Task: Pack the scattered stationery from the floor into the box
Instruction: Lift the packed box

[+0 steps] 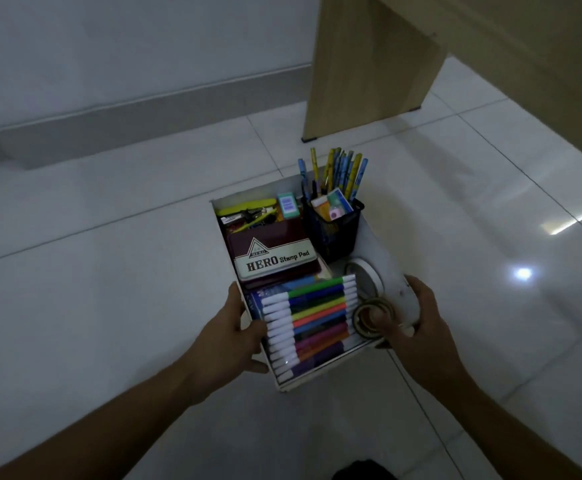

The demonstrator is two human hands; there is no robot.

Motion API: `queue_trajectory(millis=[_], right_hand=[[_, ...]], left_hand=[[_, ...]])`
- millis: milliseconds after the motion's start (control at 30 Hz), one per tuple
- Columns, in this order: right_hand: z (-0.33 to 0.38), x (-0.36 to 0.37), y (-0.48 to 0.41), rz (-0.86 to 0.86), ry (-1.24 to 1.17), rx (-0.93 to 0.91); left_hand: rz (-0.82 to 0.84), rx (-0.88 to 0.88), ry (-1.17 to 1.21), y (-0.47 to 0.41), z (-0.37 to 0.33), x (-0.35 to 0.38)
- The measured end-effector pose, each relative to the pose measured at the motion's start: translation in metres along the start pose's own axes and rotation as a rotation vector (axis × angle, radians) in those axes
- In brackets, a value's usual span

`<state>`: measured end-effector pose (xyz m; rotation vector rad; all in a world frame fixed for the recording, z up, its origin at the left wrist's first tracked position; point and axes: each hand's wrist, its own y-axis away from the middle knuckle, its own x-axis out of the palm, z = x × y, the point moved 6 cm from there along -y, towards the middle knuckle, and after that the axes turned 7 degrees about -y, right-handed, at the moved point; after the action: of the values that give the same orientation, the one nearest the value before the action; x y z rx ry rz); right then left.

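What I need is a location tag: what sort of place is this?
Probably an indoor room, home or office: glossy white floor tiles, a grey wall skirting, a light wooden furniture panel.

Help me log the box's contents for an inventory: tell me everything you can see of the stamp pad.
The stamp pad is a flat rectangular case, dark maroon, with a pale label printed "HERO Stamp Pad" under a triangle logo. Its lid looks closed. It lies label-up in the white box, near its left wall. The marker pack overlaps its near edge; the black mesh pen holder stands to its right. Neither the left hand nor the right hand touches it.
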<state>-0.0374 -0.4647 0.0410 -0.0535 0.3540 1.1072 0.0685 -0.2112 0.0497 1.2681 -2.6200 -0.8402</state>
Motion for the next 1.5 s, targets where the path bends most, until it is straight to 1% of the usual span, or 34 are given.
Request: queue_trajectory(millis=[67,133,200,233,300,367,467,533,667,733,833,1033,1167,1267,1367,1500], right_hand=[[0.003,0.02,-0.017,0.138,-0.079,-0.002],[0.012,0.039,-0.038,0.214,-0.031,-0.081],[0.026,0.051,-0.064,0.166,0.121,-0.224],[0.031,0.057,-0.078,0.136,0.16,-0.271],[0.039,0.068,-0.103,0.1,0.165,-0.303],[0.045,0.078,-0.128,0.062,0.158,-0.325],[0.049,0.091,-0.165,0.008,0.18,-0.333],[0.052,0.101,-0.187,-0.014,0.195,-0.305],[0.061,0.12,-0.228,-0.015,0.194,-0.286],[0.065,0.126,-0.249,0.007,0.202,-0.26],[0.073,0.132,-0.274,0.024,0.227,-0.231],[0.087,0.143,-0.297,0.041,0.267,-0.166],[0.092,0.146,-0.301,0.062,0.28,-0.119],[0.095,0.148,-0.306,0.082,0.302,-0.08],[0.1,0.148,-0.306,0.109,0.355,-0.041],[0.1,0.146,-0.298,0.107,0.417,-0.054]], left_hand=[[-0.069,-0.012,0.052,-0.004,-0.002,-0.022],[-0.148,-0.034,0.13,-0.011,-0.003,-0.045],[-0.233,-0.037,0.184,-0.019,-0.005,-0.063],[-0.277,-0.019,0.18,-0.023,-0.008,-0.071],[-0.344,0.042,0.147,-0.032,-0.018,-0.083],[-0.353,0.089,0.089,-0.043,-0.027,-0.09],[-0.325,0.119,-0.073,-0.06,-0.034,-0.098],[-0.329,0.18,-0.089,-0.073,-0.039,-0.102],[-0.481,0.305,-0.253,-0.101,-0.057,-0.121],[-0.518,0.366,-0.374,-0.113,-0.07,-0.13],[-0.559,0.395,-0.484,-0.128,-0.085,-0.138],[-0.635,0.339,-0.559,-0.152,-0.098,-0.151],[-0.619,0.238,-0.602,-0.161,-0.101,-0.155],[-0.622,0.189,-0.683,-0.164,-0.105,-0.156],[-0.581,0.079,-0.763,-0.165,-0.103,-0.156],[-0.497,0.045,-0.773,-0.151,-0.097,-0.153]])
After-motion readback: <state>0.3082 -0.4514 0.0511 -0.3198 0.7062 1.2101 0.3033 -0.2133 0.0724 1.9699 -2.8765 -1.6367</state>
